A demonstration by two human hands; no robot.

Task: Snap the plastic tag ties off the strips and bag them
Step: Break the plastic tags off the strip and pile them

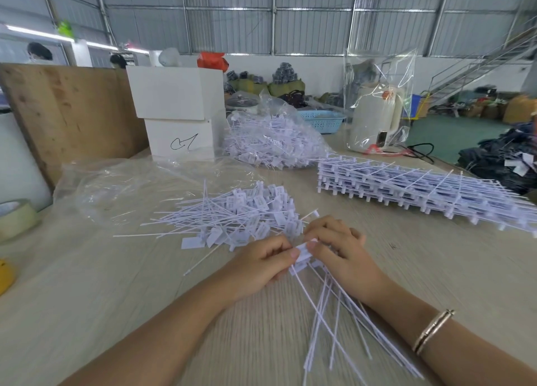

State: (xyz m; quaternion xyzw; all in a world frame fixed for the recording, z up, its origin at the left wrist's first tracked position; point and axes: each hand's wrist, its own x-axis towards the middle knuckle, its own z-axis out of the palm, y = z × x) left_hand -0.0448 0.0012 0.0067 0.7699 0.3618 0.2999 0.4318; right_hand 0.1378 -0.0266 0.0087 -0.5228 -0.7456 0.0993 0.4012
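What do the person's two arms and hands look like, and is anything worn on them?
Both forearms are bare, with no sleeves in view, and neither the left hand nor the right hand wears a glove. The right wrist carries a thin, gold-coloured metal bangle bracelet with darker edge lines. No rings or watch are visible.

1. One head-worn camera is looking forward and down over the table [87,313] from its near edge.
2. It is sitting close above both hands, left [261,265] and right [343,252], by that near edge.
3. Its wide angle is also taking in the table's far edge and the hall beyond.
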